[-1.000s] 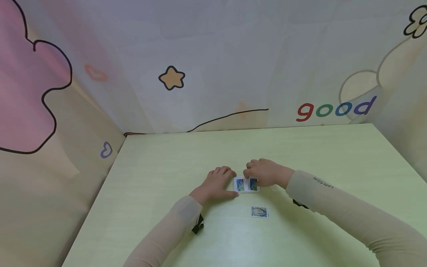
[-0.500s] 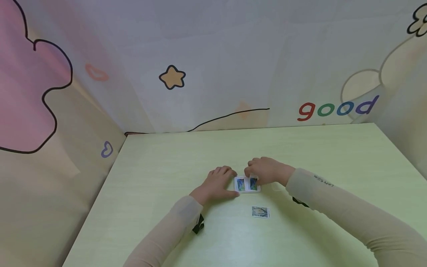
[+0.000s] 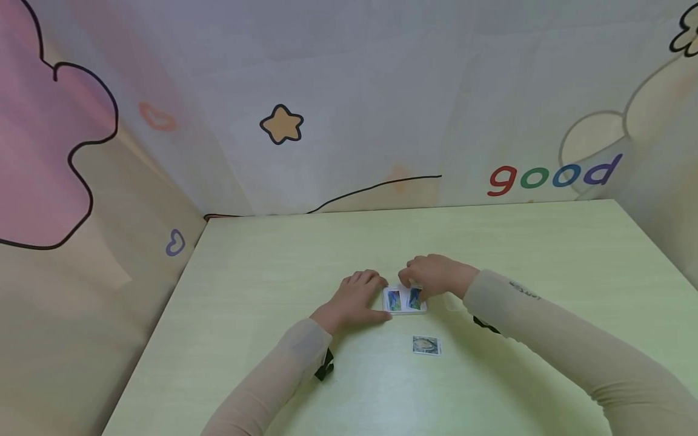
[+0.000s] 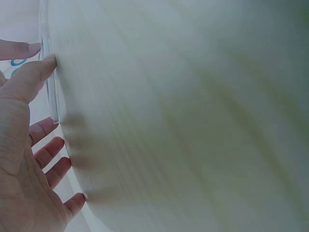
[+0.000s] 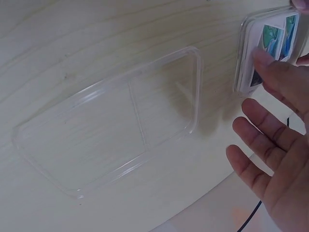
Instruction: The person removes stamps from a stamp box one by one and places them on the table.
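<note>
A small clear box (image 3: 404, 301) of picture cards lies mid-table between both hands. My left hand (image 3: 357, 297) holds its left end, thumb (image 4: 42, 67) against the box's edge (image 4: 52, 96) and fingers spread past it. My right hand (image 3: 432, 275) arches over the far right side. One straight finger (image 5: 264, 60) rests on the cards in the box (image 5: 270, 41), and the other fingers hang loose. A single card (image 3: 426, 345) lies face up nearer to me.
A clear plastic lid (image 5: 111, 121) lies flat on the pale green table (image 3: 272, 272), just right of the box. Cartoon-printed walls close in the far and left sides. A black strap (image 3: 324, 367) shows under my left wrist.
My right hand has lifted a little and shifted slightly away over the box. The left hand, the box and the loose card stay where they were.
</note>
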{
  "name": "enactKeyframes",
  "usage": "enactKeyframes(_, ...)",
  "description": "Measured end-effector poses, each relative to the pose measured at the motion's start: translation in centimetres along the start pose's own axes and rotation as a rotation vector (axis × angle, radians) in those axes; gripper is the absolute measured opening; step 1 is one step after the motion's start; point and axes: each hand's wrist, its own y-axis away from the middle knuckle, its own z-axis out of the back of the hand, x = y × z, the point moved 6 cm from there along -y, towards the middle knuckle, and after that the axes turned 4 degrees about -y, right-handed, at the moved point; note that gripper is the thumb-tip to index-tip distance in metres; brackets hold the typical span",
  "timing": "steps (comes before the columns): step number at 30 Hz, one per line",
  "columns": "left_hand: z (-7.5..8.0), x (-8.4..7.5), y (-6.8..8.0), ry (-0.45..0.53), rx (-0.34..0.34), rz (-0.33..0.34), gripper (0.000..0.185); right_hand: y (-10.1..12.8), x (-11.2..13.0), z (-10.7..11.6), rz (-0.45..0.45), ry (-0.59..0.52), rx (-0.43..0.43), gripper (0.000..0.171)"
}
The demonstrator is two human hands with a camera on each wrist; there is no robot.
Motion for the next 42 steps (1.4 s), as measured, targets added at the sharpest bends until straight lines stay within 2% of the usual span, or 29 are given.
enactKeyframes(8,0.1,-0.1,0.1,0.008,-0.012,-0.008,0.059,-0.2,-0.7,-0.3,-0.043,-0.082,0.039,0.025)
enactKeyframes(15,0.3,-0.1,0.2,0.009,-0.009,-0.008,0.059,0.0,-0.8,0.4,-0.014,-0.092,0.005,0.028)
enactKeyframes(20,0.1,0.0,0.0,0.001,-0.004,-0.008,0.06,0.1,-1.0,0.4,-0.018,-0.139,-0.001,0.031)
enactKeyframes(27,0.0,0.1,0.0,-0.004,0.0,-0.006,0.059,-0.1,-1.7,-0.1,-0.043,-0.197,0.008,0.029)
enactKeyframes(35,0.3,-0.1,0.1,0.0,-0.005,-0.014,0.059,0.0,-1.8,-0.2,-0.078,-0.202,0.012,0.028)
enactKeyframes(42,0.3,0.0,0.1,-0.013,-0.012,-0.016,0.059,0.1,-1.8,-0.2,-0.061,-0.259,0.011,0.022)
